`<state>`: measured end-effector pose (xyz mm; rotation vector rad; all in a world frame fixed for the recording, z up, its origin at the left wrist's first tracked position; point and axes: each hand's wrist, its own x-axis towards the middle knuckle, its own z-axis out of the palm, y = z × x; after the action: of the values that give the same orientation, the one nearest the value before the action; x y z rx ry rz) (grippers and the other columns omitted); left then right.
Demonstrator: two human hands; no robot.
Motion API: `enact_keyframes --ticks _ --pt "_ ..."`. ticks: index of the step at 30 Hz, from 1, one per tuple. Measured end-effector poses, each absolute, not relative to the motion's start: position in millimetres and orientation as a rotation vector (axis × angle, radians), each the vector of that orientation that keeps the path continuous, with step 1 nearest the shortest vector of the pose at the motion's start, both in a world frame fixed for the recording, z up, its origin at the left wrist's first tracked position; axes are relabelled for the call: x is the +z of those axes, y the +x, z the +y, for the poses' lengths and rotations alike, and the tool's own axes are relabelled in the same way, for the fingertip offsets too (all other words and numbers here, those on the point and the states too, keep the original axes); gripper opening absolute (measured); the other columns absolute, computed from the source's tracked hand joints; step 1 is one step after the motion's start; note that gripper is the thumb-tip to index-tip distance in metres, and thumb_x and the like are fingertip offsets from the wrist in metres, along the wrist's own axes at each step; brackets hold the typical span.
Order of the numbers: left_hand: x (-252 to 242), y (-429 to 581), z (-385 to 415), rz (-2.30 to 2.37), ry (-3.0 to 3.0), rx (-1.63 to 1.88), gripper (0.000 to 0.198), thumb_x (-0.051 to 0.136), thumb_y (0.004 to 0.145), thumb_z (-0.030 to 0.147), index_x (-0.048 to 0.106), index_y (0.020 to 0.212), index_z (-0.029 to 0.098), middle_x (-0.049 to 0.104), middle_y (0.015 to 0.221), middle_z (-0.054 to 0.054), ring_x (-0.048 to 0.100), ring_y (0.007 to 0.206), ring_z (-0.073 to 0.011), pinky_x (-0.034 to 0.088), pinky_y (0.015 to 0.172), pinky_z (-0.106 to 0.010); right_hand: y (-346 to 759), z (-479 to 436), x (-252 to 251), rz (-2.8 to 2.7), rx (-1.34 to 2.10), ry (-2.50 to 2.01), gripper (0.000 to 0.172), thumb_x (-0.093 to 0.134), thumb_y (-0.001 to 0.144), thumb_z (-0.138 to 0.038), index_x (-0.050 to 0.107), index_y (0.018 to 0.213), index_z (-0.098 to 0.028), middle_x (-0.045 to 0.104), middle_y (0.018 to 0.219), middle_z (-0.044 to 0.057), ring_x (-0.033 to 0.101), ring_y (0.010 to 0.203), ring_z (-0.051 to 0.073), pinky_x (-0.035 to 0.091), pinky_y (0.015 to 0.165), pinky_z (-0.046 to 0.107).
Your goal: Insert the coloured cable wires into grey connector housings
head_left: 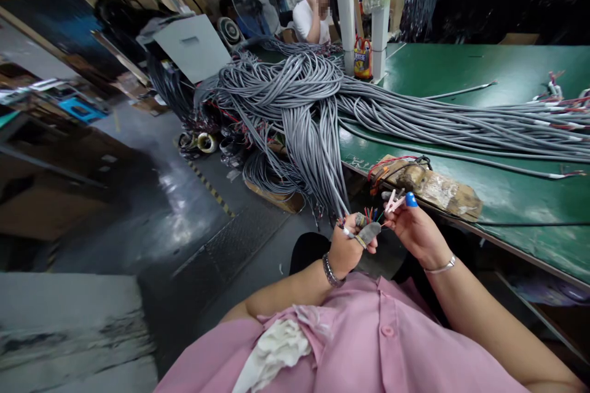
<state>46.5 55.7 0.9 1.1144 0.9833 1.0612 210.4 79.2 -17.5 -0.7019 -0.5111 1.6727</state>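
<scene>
My left hand (350, 245), with grey coverings on its thumb and a finger, is closed round the end of a grey cable. From its grip a fan of thin coloured wires (371, 215) sticks out, red, blue and green among them. Close by on the right, my right hand (417, 230) is pinched on a small pale-pink tool with two arms, like a clip (394, 203). A blue cover wraps one fingertip of that hand. The tool sits just beside the wire ends; whether it grips a wire I cannot tell.
A thick heap of grey cables (281, 83) spreads over the green table (520, 196) and hangs off its edge. A taped wooden block (442, 190) lies at the near edge. Beyond the heap sits another person (304, 21), near a fan (251, 0) and white posts (343, 12).
</scene>
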Motion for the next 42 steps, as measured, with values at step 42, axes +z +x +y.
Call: enact_keyframes --ticks 42 --pt "3 50 59 1.105 1.309 1.229 0.031 0.073 0.074 0.042 0.055 0.070 0.017 0.054 0.052 0.004 0.049 0.043 -0.0078 0.041 0.045 -0.020 208 79 -16 -0.549 1.641 -0.730 0.029 0.068 0.081 -0.048 0.070 0.087 -0.020 0.066 0.074 0.001 0.056 0.062 0.012 0.048 0.058 0.024"
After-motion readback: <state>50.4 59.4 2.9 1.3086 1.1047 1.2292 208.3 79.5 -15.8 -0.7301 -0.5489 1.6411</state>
